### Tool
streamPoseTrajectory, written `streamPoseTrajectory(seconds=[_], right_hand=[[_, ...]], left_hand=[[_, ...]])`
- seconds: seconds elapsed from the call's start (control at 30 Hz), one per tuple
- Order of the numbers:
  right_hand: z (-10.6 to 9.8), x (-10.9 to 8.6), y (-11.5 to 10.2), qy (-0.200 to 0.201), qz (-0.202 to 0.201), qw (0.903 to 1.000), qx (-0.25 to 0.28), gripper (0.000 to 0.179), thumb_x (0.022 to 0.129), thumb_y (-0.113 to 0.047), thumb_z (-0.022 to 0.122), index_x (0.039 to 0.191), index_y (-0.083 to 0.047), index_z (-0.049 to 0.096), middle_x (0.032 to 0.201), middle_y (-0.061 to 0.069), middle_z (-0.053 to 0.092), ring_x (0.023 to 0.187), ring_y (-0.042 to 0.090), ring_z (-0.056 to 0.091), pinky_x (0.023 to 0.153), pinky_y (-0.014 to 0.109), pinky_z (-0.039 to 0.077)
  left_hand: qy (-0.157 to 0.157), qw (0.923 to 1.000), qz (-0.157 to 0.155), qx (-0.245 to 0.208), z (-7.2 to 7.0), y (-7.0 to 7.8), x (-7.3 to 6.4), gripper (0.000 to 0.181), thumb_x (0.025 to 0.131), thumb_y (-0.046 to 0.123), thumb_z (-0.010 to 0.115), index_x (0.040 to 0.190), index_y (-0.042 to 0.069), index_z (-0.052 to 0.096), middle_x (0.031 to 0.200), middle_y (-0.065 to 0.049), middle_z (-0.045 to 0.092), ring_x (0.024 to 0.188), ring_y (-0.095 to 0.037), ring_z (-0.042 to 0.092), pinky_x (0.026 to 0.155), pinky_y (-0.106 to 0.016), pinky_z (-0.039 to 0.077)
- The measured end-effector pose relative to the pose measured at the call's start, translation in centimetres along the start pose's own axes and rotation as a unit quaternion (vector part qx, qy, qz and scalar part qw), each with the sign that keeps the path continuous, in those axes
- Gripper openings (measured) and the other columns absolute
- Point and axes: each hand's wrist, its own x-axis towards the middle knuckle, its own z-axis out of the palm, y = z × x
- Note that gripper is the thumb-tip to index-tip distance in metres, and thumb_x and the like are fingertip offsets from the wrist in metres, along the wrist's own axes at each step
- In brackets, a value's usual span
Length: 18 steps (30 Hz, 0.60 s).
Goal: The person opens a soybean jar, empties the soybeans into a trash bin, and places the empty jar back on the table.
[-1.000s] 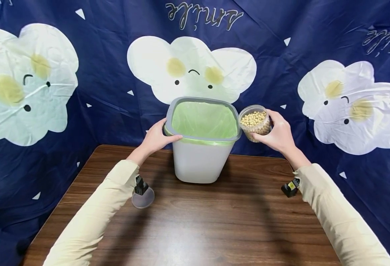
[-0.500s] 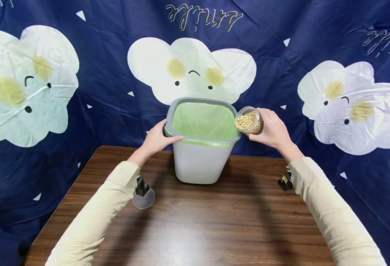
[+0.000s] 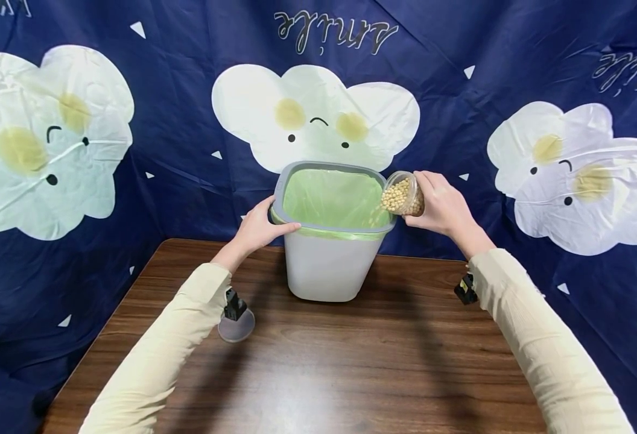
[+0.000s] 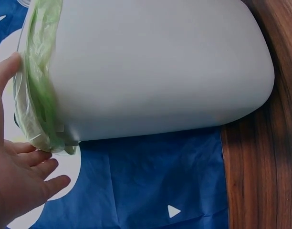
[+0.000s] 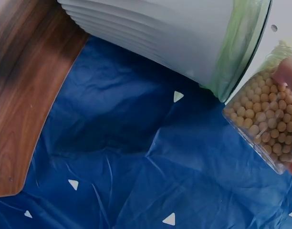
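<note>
A white trash bin (image 3: 329,265) with a grey rim and green liner bag (image 3: 318,199) stands upright at the table's back. My left hand (image 3: 259,226) holds its left front corner, thumb on the front rim, fingers at the side; in the left wrist view some fingers (image 4: 46,167) spread loosely. My right hand (image 3: 442,206) grips a clear plastic jar (image 3: 413,200) of soybeans (image 3: 396,196), tilted with its mouth over the bin's right rim. Several beans are falling from the jar into the liner. In the right wrist view, beans fill much of the jar (image 5: 265,114).
A round translucent lid (image 3: 236,327) lies on the brown wooden table (image 3: 318,361) below my left wrist, partly hidden by the black wrist camera (image 3: 234,305). A dark blue cloth (image 3: 449,138) with white clouds hangs behind and beside the table.
My right hand has moved left and tipped the jar further over the rim, and beans now spill out. The left hand stays on the bin.
</note>
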Motion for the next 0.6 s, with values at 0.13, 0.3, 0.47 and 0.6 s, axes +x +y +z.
streamPoseTrajectory(seconds=[0.13,0.3,0.47,0.6], right_hand=[[-0.2,0.3,0.2,-0.022,-0.004,0.9997,-0.011,0.084,0.054,-0.032,0.076,0.123,0.006,0.046,0.116,0.024,0.051,0.107,0.039,0.047,0.083,0.051,0.044],[-0.5,0.6,0.3,-0.031,-0.01,0.9993,-0.02,0.083,0.054,-0.032,0.076,0.122,0.005,0.045,0.117,0.023,0.05,0.108,0.038,0.046,0.083,0.051,0.044],[-0.7,0.9,0.4,-0.026,-0.018,0.9992,-0.025,0.083,0.054,-0.032,0.076,0.122,0.006,0.046,0.117,0.023,0.05,0.107,0.038,0.046,0.083,0.05,0.045],[-0.8,1.1,0.4,-0.025,-0.025,0.999,-0.027,0.084,0.054,-0.032,0.076,0.122,0.007,0.046,0.116,0.023,0.05,0.107,0.038,0.047,0.082,0.05,0.045]], left_hand=[[0.003,1.0,-0.002,0.0,0.0,-0.1,0.1,0.09,0.07,0.05,0.071,0.141,0.01,0.032,0.139,-0.011,0.039,0.127,-0.028,0.036,0.101,-0.046,0.031],[0.004,1.0,-0.003,-0.001,0.1,-0.2,0.1,0.091,0.07,0.051,0.071,0.141,0.01,0.032,0.139,-0.011,0.038,0.127,-0.028,0.035,0.102,-0.046,0.031],[0.004,1.0,-0.006,-0.002,0.1,-0.3,0.1,0.091,0.07,0.052,0.071,0.141,0.011,0.031,0.14,-0.01,0.038,0.128,-0.028,0.035,0.102,-0.046,0.031],[0.006,1.0,-0.008,0.001,0.1,-0.2,0.1,0.091,0.069,0.052,0.071,0.141,0.012,0.031,0.14,-0.01,0.038,0.127,-0.028,0.035,0.101,-0.046,0.031]])
